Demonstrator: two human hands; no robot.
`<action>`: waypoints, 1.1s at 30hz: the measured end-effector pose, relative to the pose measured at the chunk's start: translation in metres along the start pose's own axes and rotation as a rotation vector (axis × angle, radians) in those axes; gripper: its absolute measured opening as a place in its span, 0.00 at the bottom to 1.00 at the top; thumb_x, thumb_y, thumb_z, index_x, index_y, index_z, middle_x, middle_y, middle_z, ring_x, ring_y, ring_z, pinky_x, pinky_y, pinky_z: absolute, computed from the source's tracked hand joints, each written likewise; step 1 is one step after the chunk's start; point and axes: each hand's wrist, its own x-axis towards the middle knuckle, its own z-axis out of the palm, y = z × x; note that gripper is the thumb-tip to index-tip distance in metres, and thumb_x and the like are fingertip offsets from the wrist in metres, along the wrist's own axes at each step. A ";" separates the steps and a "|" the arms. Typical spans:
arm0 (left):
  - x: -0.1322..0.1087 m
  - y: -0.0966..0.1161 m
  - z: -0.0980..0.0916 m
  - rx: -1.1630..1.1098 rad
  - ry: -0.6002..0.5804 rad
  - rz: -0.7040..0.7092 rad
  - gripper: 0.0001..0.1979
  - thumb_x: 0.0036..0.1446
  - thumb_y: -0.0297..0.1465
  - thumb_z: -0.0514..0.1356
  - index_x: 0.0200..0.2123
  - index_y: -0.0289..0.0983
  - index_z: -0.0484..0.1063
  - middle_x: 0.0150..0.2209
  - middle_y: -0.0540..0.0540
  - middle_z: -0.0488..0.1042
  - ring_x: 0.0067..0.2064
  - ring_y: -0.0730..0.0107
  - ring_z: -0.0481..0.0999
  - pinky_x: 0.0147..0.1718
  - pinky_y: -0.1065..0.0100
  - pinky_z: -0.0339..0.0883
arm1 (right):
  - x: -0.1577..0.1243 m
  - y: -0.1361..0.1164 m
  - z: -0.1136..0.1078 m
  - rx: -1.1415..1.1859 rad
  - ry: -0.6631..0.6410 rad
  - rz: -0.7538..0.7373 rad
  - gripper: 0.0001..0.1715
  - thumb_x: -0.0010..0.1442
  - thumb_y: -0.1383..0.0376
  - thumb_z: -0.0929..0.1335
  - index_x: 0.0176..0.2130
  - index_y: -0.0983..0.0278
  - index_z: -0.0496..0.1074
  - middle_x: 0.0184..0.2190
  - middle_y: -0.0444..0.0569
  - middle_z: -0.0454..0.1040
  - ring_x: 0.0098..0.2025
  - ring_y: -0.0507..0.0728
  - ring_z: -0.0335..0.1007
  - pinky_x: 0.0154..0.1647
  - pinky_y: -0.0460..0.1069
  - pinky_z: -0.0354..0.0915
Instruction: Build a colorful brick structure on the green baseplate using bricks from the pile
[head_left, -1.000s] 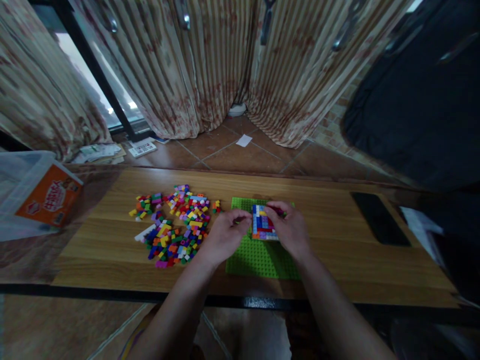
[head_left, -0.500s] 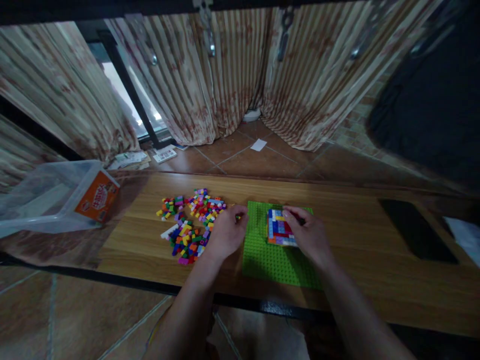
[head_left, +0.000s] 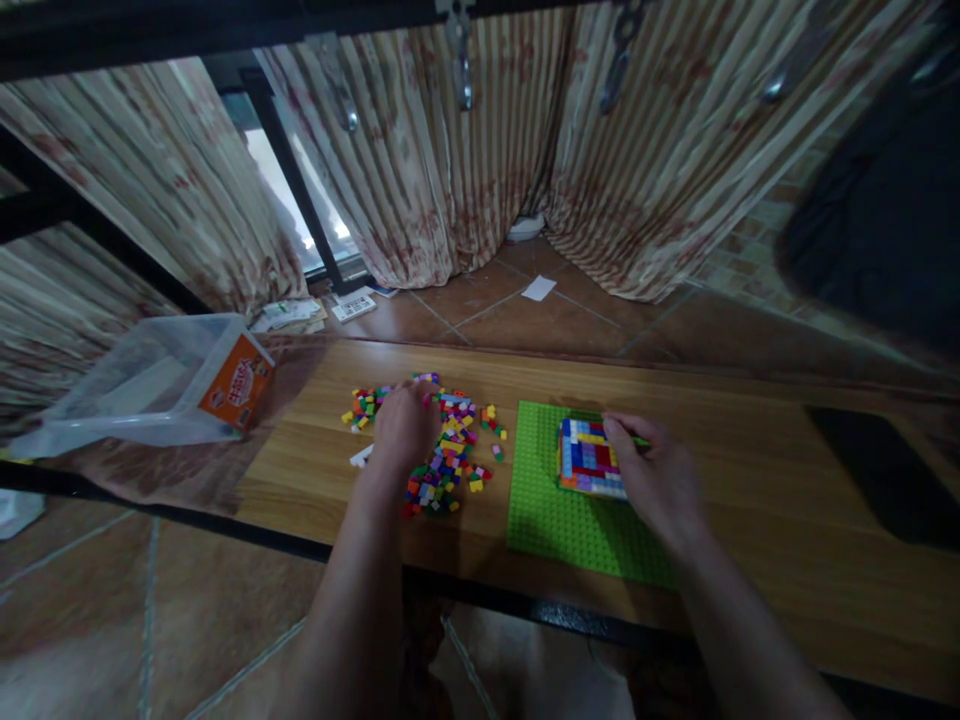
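A multicoloured block of small bricks (head_left: 590,458) stands on a green baseplate (head_left: 555,525). My right hand (head_left: 654,470) is at the right side of that block, fingers curled; whatever lies between the thumb and fingers is too small to make out. To the left, my left hand (head_left: 407,425) is over the pile of loose bricks (head_left: 450,455), covering part of it. Its fingertips point down into the pile and are hidden behind the hand.
A clear plastic bin (head_left: 172,375) with an orange label is at the left. At the right end of the wooden table (head_left: 742,470) lies a flat black object (head_left: 885,475). Curtains hang beyond the table, and papers lie on the floor.
My left hand has moved left, from beside the green baseplate to over the loose bricks. My right hand stays at the brick block. The whole view has shifted slightly.
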 end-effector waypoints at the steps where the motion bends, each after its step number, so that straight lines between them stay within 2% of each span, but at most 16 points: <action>1: 0.003 0.004 0.002 0.035 0.005 0.031 0.19 0.59 0.27 0.52 0.50 0.36 0.76 0.46 0.38 0.78 0.49 0.57 0.76 0.50 0.63 0.65 | 0.000 0.000 0.000 0.002 0.003 -0.006 0.22 0.60 0.50 0.64 0.40 0.62 0.79 0.41 0.53 0.79 0.45 0.62 0.74 0.49 0.57 0.66; 4: 0.012 0.012 0.009 0.101 -0.032 0.115 0.20 0.58 0.25 0.51 0.50 0.35 0.76 0.50 0.35 0.76 0.53 0.54 0.72 0.54 0.60 0.62 | -0.001 0.003 -0.001 0.013 0.001 -0.032 0.22 0.60 0.50 0.64 0.39 0.62 0.79 0.41 0.53 0.79 0.44 0.62 0.74 0.48 0.57 0.67; 8: 0.016 0.018 0.014 0.183 -0.091 0.138 0.19 0.56 0.26 0.53 0.47 0.32 0.78 0.49 0.31 0.74 0.54 0.48 0.69 0.55 0.55 0.60 | -0.001 0.009 -0.003 0.036 -0.001 -0.053 0.20 0.60 0.51 0.65 0.40 0.61 0.79 0.42 0.53 0.79 0.43 0.61 0.74 0.48 0.58 0.67; 14: 0.010 0.016 0.013 0.174 -0.107 0.092 0.16 0.55 0.24 0.53 0.42 0.35 0.79 0.50 0.33 0.73 0.52 0.50 0.69 0.52 0.56 0.62 | 0.000 0.010 -0.005 0.019 0.009 -0.061 0.19 0.60 0.53 0.65 0.39 0.61 0.79 0.41 0.52 0.79 0.43 0.61 0.73 0.47 0.57 0.67; 26: 0.003 0.016 0.007 0.238 -0.094 0.148 0.14 0.56 0.26 0.52 0.34 0.35 0.79 0.43 0.34 0.76 0.49 0.49 0.73 0.51 0.56 0.65 | 0.006 0.007 -0.014 0.112 0.103 -0.050 0.16 0.60 0.56 0.65 0.37 0.63 0.78 0.40 0.53 0.79 0.43 0.61 0.74 0.45 0.56 0.68; 33: 0.010 0.010 0.002 0.139 -0.076 0.067 0.15 0.57 0.31 0.51 0.34 0.34 0.78 0.44 0.34 0.77 0.44 0.51 0.76 0.44 0.59 0.67 | 0.013 0.016 -0.019 0.143 0.178 -0.020 0.17 0.59 0.55 0.65 0.36 0.62 0.79 0.36 0.53 0.79 0.39 0.60 0.74 0.41 0.55 0.68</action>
